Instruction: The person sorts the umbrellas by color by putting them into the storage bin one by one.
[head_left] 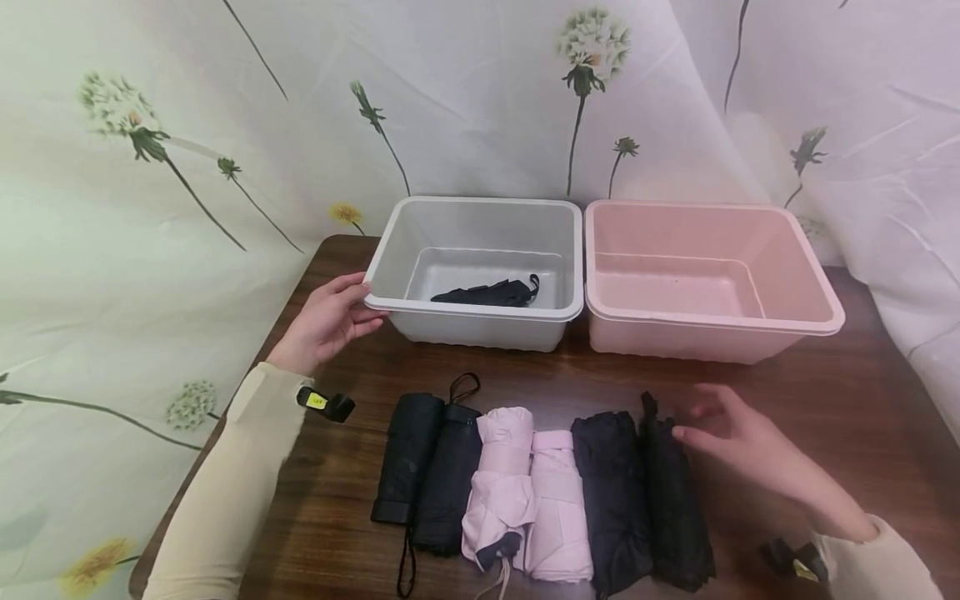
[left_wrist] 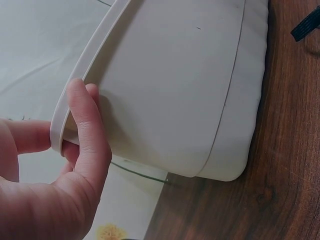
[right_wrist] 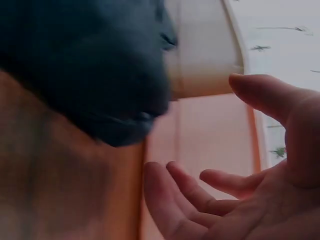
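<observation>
My left hand [head_left: 330, 321] grips the near-left corner of a grey plastic bin [head_left: 480, 315], its rim pinched between thumb and fingers in the left wrist view. Inside that bin lies a folded black umbrella [head_left: 491, 293] with a wrist loop. My right hand [head_left: 738, 437] hovers at the top end of the rightmost black umbrella [head_left: 675, 508], thumb and fingers spread apart. In the right wrist view a dark umbrella end [right_wrist: 115, 100] is in front of the fingers, blurred, with nothing held.
Left of that umbrella lie another black umbrella [head_left: 611, 500], two pale pink umbrellas [head_left: 504, 467] [head_left: 558, 517] and two more black ones [head_left: 448, 483] [head_left: 411, 450], side by side. A pink bin [head_left: 712, 340] stands beside the grey one on the brown wooden table [head_left: 337, 517]. Flower-patterned cloth [head_left: 480, 100] hangs behind.
</observation>
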